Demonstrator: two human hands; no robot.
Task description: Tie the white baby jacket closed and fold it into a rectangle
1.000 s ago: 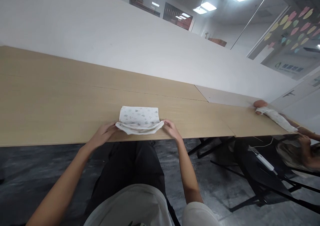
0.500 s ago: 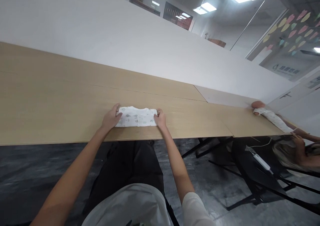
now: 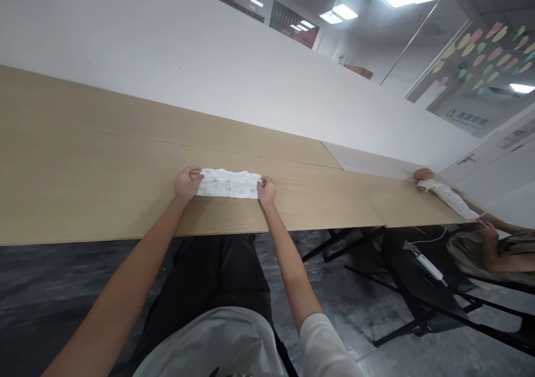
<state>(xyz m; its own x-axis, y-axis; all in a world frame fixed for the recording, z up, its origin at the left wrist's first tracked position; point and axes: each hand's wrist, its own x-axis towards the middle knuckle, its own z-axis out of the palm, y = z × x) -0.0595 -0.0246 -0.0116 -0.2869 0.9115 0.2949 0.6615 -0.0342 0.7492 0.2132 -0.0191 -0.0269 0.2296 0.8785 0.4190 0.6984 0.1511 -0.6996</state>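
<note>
A folded white cloth (image 3: 228, 184) with small printed figures lies in front of me as a wide, low rectangle. Its upper edge is slightly wavy. My left hand (image 3: 188, 183) pinches the cloth's left end between thumb and fingers. At the opposite end, my right hand (image 3: 266, 191) is closed on the upper right corner, thumb and fingertips pressed together. Under the cloth is the pale wooden tabletop (image 3: 104, 187). Whether the cloth is a garment or a plain piece, I cannot tell.
A white partition (image 3: 209, 71) runs along the table's back edge. At far right, another person's hand (image 3: 488, 231) is beside a doll (image 3: 445, 196) in white patterned cloth. A black folding chair (image 3: 422, 277) holding a white power strip (image 3: 430, 267) stands at the right.
Both hands have shifted the folded cloth a little away from me, farther from the table's front edge. The grip at both ends stays. The view has turned slightly.
</note>
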